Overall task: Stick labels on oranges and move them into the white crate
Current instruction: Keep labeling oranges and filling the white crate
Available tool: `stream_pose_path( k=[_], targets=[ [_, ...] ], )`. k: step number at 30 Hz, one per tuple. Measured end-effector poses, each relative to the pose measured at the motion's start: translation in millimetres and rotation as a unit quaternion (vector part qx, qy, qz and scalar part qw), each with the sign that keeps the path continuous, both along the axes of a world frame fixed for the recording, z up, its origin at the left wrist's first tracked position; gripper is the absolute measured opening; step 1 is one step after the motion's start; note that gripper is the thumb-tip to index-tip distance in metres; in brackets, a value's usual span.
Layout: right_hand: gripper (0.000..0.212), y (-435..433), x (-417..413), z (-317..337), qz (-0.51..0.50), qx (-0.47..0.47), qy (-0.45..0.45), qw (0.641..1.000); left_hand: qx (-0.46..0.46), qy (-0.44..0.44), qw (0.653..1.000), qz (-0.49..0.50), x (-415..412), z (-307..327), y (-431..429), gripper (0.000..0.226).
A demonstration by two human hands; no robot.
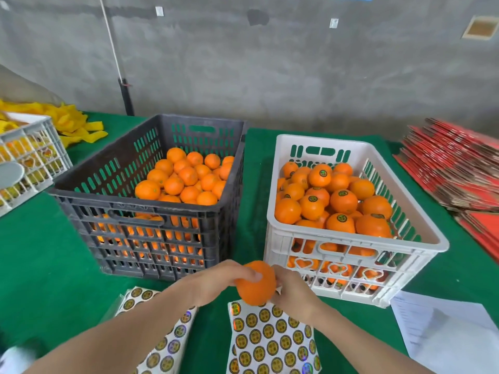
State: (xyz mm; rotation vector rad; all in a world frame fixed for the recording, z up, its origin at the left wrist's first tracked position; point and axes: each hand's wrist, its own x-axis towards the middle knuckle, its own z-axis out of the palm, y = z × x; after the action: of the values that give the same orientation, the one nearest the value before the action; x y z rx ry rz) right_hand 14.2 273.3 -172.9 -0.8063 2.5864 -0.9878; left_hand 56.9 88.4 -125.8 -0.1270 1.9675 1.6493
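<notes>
Low in the centre of the frame, my left hand curls round an orange, thumb across its top. My right hand touches its right side, fingers bent; whether they pinch anything I cannot tell. The white crate stands just behind, to the right.

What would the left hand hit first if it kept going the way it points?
The orange the left hand already grips. Beyond that, probably the right hand, then the white crate; depth is unclear.
</notes>
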Motion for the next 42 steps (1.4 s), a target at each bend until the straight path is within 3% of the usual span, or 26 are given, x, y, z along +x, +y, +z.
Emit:
stream_pose_path(
  k=[4,8,12,22,28,33,37,39,42],
  targets=[
    [0.012,-2,8,7,-0.03,0.002,0.047,0.998,0.056,-0.02,0.998,0.009,1,-15,4,0.072],
    [0.016,-1,22,-3,-0.078,0.049,0.213,0.973,0.179,-0.064,0.977,0.097,0,-28,-3,0.102],
    [0.023,-7,30,-5,-0.091,0.039,0.155,0.983,0.243,-0.087,0.957,0.129,-3,-32,-7,0.107],
    [0.013,-18,42,-12,-0.123,0.056,0.124,0.983,0.221,-0.126,0.961,0.112,-5,-37,-8,0.11],
    [0.008,-13,57,-15,-0.096,0.009,0.159,0.983,0.161,-0.171,0.969,0.081,-8,-45,-9,0.092],
    [0.021,-5,66,-13,-0.107,-0.028,0.007,0.994,0.07,-0.157,0.985,0.033,-11,-43,-12,0.081],
    [0.019,4,54,1,-0.222,-0.102,-0.117,0.963,-0.037,-0.089,0.995,-0.013,-11,-36,-10,0.077],
    [0.016,9,44,14,-0.246,-0.149,-0.137,0.948,-0.04,-0.029,0.998,-0.039,-9,-32,-10,0.067],
    [0.021,14,36,35,-0.226,-0.209,-0.147,0.94,0.042,0.004,0.999,-0.009,-5,-34,-11,0.067]
  ],
)
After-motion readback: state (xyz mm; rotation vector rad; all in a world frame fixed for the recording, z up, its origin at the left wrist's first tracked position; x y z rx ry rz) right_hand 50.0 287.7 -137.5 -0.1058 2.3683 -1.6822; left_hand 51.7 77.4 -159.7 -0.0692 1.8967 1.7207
